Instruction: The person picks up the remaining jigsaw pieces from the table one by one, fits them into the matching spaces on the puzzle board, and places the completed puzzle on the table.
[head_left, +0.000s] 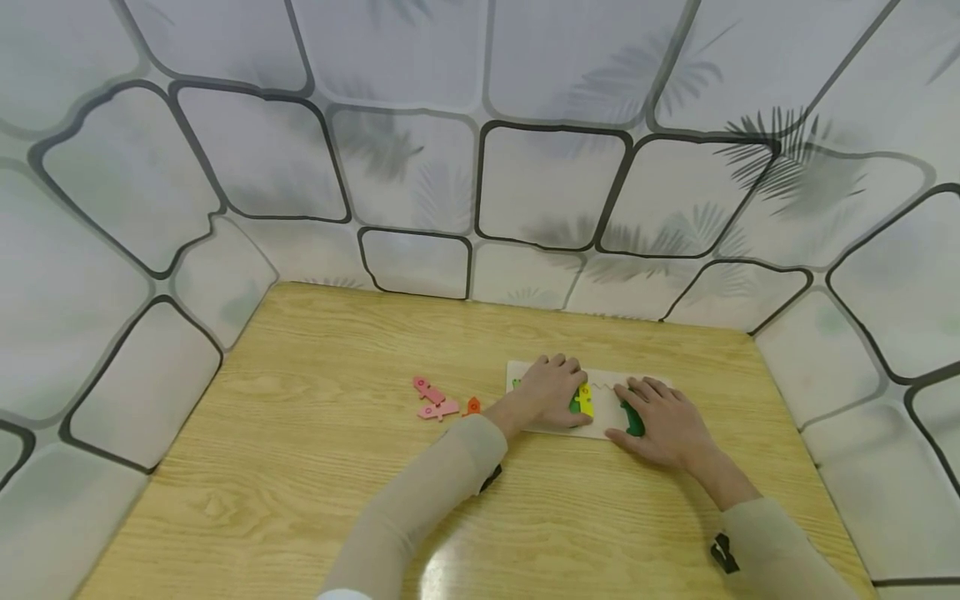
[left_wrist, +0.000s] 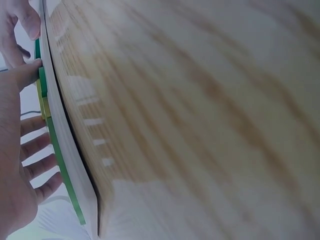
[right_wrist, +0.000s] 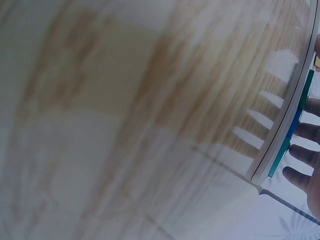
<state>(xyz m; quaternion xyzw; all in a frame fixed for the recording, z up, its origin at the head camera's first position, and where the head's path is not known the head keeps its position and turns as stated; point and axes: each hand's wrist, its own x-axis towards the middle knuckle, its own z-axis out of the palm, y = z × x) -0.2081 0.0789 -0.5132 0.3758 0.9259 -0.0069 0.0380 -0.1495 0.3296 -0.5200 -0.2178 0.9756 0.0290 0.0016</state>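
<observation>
Nearest, two beige sleeves (head_left: pixel 416 496) rose from the bottom of the frame across a wood-grain worktop (head_left: pixel 247 467), a small black object (head_left: pixel 724 553) at the right cuff. Just right of centre, the left hand (head_left: pixel 551 390) lay spread over a pale board (head_left: pixel 604 406), holding no loose piece; by its thumb showed a yellow piece (head_left: pixel 587 400). The right hand (head_left: pixel 663 423) lay over the board's right end, fingers splayed and unclenched around a green piece (head_left: pixel 634 419); how hard either hand pressed could not be told. Left of the board sat an orange piece (head_left: pixel 472 406) and two pink pieces (head_left: pixel 438 411). Farthest, a pale wall (head_left: pixel 420 167) with dark outlined blocks filled the upper frame.

The step in hand seemed to be steadying or seating pieces on the board; the next move probably called for freeing one hand to reach the loose pieces.
</observation>
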